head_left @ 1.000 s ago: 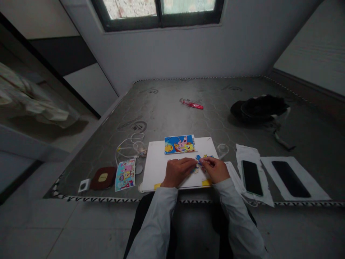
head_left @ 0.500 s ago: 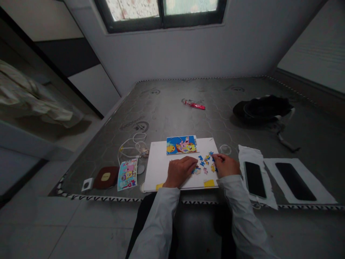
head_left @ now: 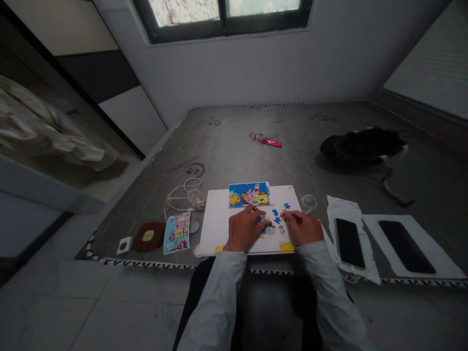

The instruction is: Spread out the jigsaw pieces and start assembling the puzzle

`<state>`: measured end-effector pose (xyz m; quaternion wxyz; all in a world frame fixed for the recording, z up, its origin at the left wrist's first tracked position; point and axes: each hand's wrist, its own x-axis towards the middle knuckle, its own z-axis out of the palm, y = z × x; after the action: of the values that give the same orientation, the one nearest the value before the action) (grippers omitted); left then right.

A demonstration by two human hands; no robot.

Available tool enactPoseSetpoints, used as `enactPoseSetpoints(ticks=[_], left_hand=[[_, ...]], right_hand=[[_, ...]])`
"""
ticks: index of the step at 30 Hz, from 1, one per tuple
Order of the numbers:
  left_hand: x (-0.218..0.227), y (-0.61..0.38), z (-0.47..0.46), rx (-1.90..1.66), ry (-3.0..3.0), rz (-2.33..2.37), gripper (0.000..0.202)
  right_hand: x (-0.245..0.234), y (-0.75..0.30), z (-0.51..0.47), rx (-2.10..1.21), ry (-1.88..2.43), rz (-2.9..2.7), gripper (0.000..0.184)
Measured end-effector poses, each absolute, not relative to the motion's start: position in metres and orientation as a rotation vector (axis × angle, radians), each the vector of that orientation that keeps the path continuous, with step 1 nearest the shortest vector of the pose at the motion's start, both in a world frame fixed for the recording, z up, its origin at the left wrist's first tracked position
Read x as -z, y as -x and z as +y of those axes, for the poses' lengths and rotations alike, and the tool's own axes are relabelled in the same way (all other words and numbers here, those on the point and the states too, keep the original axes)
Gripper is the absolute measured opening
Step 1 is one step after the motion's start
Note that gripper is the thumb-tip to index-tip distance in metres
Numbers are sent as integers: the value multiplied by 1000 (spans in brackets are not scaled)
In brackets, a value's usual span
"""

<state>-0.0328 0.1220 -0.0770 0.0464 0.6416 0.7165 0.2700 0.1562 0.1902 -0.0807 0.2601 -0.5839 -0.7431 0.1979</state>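
Small jigsaw puzzle pieces (head_left: 277,220), blue, yellow and pink, lie scattered on a white board (head_left: 215,224) between my hands. My left hand (head_left: 245,228) rests at their left side, thumb and forefinger apart, over a cluster of pieces (head_left: 269,230). My right hand (head_left: 304,229) is at their right side, its thumb and forefinger pinched at a puzzle piece partly hidden by the fingertips. Behind the pieces lies a blue cartoon picture card (head_left: 249,195) on the board.
Left of the board are a second cartoon picture sheet (head_left: 177,233), a brown case (head_left: 148,236), a small white box (head_left: 125,245) and a white cable (head_left: 171,197). On the right lie a phone (head_left: 350,243), a dark slab (head_left: 406,246) and a black cap (head_left: 363,148). A red packet (head_left: 267,141) lies farther back.
My right hand has shifted inward and left across the pieces. My left thumb and forefinger have spread apart above the cluster. The whole view has moved slightly.
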Motion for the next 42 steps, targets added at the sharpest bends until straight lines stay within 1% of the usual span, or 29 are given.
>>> enactPoseSetpoints(ticks=[6, 12, 17, 20, 26, 30, 33, 36, 39, 42], left_hand=[[77, 36, 122, -767, -1959, 2196, 30], [76, 42, 122, -764, -1905, 2220, 22], [74, 41, 122, -771, -1867, 2215, 19], [71, 41, 122, -783, -1862, 2174, 15], [68, 42, 121, -910, -1820, 2064, 12], [67, 38, 122, -1076, -1646, 2140, 12], [70, 31, 125, -1151, -1566, 2159, 13], [74, 22, 127, -1147, -1593, 2093, 12], [77, 15, 128, -1083, -1670, 2040, 13], [78, 14, 127, -992, -1745, 2087, 15]], right_hand=[[82, -150, 187, -557, 1508, -2069, 41], [87, -151, 188, -553, 1480, -2099, 40], [92, -149, 188, -519, 1446, -2160, 34], [93, -145, 185, -542, 1341, -2253, 32], [88, -138, 178, -632, 1192, -2435, 28], [84, -135, 175, -680, 1163, -2499, 27], [83, -137, 176, -637, 1165, -2447, 28], [83, -143, 181, -554, 1219, -2348, 28], [84, -151, 186, -504, 1263, -2283, 30], [86, -156, 189, -470, 1288, -2261, 32]])
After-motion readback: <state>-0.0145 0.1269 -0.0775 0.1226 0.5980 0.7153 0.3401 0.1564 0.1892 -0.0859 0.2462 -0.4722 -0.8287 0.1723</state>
